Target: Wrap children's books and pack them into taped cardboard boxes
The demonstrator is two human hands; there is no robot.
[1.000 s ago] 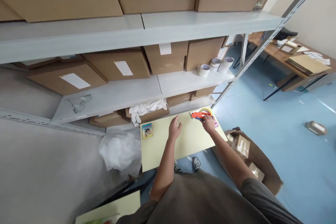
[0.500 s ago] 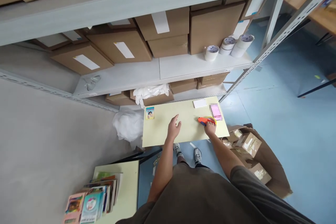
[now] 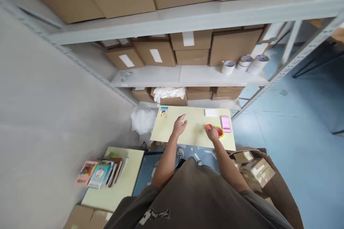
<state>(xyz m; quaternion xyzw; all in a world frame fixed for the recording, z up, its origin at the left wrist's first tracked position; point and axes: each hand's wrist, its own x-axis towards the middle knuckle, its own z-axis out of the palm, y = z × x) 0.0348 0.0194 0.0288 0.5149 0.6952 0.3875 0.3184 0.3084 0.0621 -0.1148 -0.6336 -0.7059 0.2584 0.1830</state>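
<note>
Partly hidden, orange object (image 3: 208, 127) within right fingers (image 3: 211, 128), end poking out.

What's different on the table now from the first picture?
The right hand has pulled the orange thing and yellow ring back towards the person, so the white card and pink thing show better. The orange thing is still held. The left hand stays open and the booklet stays put.

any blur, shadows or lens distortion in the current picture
Head view: the books at lower left look smeared; head view: a soft shadow lies on the pale yellow table beside the right hand; head view: shelf posts splay outward, wide-angle style.
</note>
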